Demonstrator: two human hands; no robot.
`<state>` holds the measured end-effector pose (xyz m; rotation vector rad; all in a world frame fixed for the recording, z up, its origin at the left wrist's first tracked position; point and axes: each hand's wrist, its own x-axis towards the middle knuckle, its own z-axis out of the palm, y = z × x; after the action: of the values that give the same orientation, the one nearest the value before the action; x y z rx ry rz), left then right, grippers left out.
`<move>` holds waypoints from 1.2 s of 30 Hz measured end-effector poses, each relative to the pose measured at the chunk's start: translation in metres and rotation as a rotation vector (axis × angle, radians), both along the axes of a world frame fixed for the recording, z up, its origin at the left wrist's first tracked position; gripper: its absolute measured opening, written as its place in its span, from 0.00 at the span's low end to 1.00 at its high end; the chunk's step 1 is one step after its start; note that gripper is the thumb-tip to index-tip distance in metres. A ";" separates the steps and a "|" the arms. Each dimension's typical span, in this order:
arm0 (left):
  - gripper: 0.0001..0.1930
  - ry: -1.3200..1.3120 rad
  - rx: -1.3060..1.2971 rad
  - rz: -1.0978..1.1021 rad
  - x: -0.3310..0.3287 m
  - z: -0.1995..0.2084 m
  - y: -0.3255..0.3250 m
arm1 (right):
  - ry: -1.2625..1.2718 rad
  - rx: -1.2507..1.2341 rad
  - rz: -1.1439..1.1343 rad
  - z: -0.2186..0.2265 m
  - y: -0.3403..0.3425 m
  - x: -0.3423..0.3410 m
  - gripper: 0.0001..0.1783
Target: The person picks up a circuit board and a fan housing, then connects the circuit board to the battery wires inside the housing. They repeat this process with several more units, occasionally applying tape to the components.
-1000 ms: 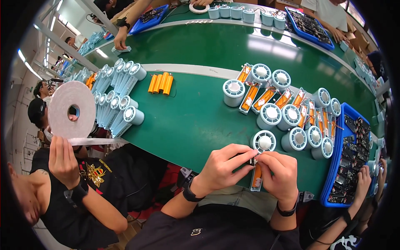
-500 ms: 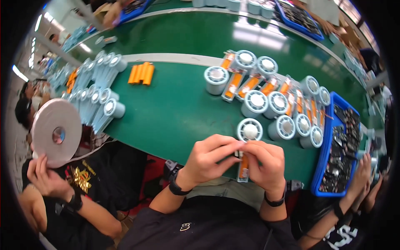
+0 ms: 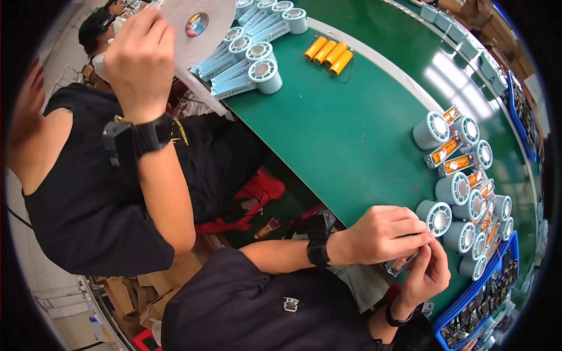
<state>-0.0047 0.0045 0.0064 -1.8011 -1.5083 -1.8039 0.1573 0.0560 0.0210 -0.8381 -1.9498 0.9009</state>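
A: What do the two hands hold?
B: The left hand [image 3: 383,234] and the right hand [image 3: 426,276] both pinch one small orange piece [image 3: 404,263]. It sits between their fingertips, at the near edge of the green tabletop [image 3: 351,134].

A: What is close to the hands?
B: A pale blue spool [image 3: 434,216] stands just past the left hand. More blue spools with orange pieces [image 3: 448,151] between them stand farther out. A blue tray [image 3: 477,301] of small dark parts lies beside the right hand.

A: Is someone else there?
B: Yes. Far off to the left, a person in black holds up a big white roll [image 3: 196,26] with one hand [image 3: 136,55]. Four orange tubes [image 3: 328,54] lie far across the tabletop.
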 end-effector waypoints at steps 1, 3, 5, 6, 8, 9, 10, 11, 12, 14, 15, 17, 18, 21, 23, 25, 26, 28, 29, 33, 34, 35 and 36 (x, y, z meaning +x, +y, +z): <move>0.15 0.006 0.006 -0.004 0.001 0.000 0.001 | -0.012 -0.003 -0.029 0.001 -0.002 0.000 0.08; 0.14 0.009 -0.020 -0.015 0.003 0.000 -0.001 | -0.028 0.000 -0.076 0.002 -0.005 0.001 0.08; 0.14 0.025 -0.077 -0.036 0.004 0.002 -0.004 | -0.040 0.038 -0.050 0.003 -0.003 0.001 0.08; 0.14 0.020 -0.066 -0.063 0.003 0.004 -0.005 | -0.048 0.061 -0.043 0.005 -0.001 0.003 0.08; 0.14 0.079 -0.092 -0.068 -0.004 0.010 -0.007 | -0.009 0.032 -0.008 0.005 -0.001 0.000 0.08; 0.15 0.115 -0.096 -0.057 -0.009 0.012 -0.006 | 0.033 -0.011 0.050 0.006 -0.002 -0.001 0.08; 0.16 0.151 -0.099 -0.047 -0.016 0.014 -0.006 | 0.013 0.001 0.002 0.012 -0.004 -0.005 0.08; 0.18 0.165 -0.151 -0.008 -0.023 0.018 -0.009 | 0.078 -0.070 -0.034 0.019 -0.007 -0.009 0.07; 0.21 0.180 -0.206 0.024 -0.027 0.022 -0.011 | 0.147 -0.141 -0.075 0.026 -0.006 -0.009 0.07; 0.22 0.219 -0.289 0.017 -0.036 0.026 -0.014 | 0.056 -0.128 -0.145 0.030 0.003 -0.003 0.08; 0.23 0.276 -0.391 0.070 -0.038 0.028 -0.013 | -0.019 -0.138 -0.156 0.030 0.005 -0.002 0.09; 0.24 0.253 -0.390 0.006 -0.039 0.027 -0.009 | -0.082 -0.144 -0.166 0.027 0.007 -0.001 0.10; 0.24 0.226 -0.400 -0.035 -0.039 0.025 -0.008 | -0.082 -0.089 -0.119 0.022 0.008 -0.001 0.10; 0.24 0.155 -0.425 -0.141 -0.038 0.019 -0.007 | -0.082 0.021 -0.018 0.013 0.010 -0.002 0.12; 0.24 0.059 -0.462 -0.266 -0.035 0.016 -0.007 | -0.055 0.146 0.028 0.010 0.013 -0.004 0.11; 0.24 0.049 -0.443 -0.295 -0.033 0.012 -0.003 | -0.038 0.207 0.048 0.009 0.017 -0.006 0.11; 0.24 0.036 -0.429 -0.327 -0.032 0.012 -0.003 | -0.044 0.222 0.053 0.008 0.016 -0.007 0.11; 0.24 0.026 -0.424 -0.362 -0.030 0.016 -0.003 | -0.057 0.252 0.063 0.005 0.015 -0.008 0.12; 0.23 0.059 -0.441 -0.355 -0.029 0.018 -0.004 | -0.054 0.246 0.060 0.004 0.014 -0.007 0.12; 0.21 0.087 -0.471 -0.309 -0.021 0.027 -0.003 | -0.092 0.297 0.060 0.000 0.014 -0.003 0.11; 0.21 0.048 -0.469 -0.307 -0.017 0.027 -0.003 | -0.087 0.291 0.017 -0.002 0.013 -0.002 0.11; 0.21 0.008 -0.465 -0.301 -0.013 0.027 -0.002 | -0.083 0.285 -0.021 -0.003 0.012 -0.001 0.11; 0.21 0.004 -0.459 -0.249 -0.011 0.026 -0.004 | -0.072 0.280 -0.048 -0.004 0.011 -0.001 0.10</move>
<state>-0.0158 0.0008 0.0324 -2.2866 -1.8892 -1.6429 0.1560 0.0674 0.0168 -0.7572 -2.0500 0.5586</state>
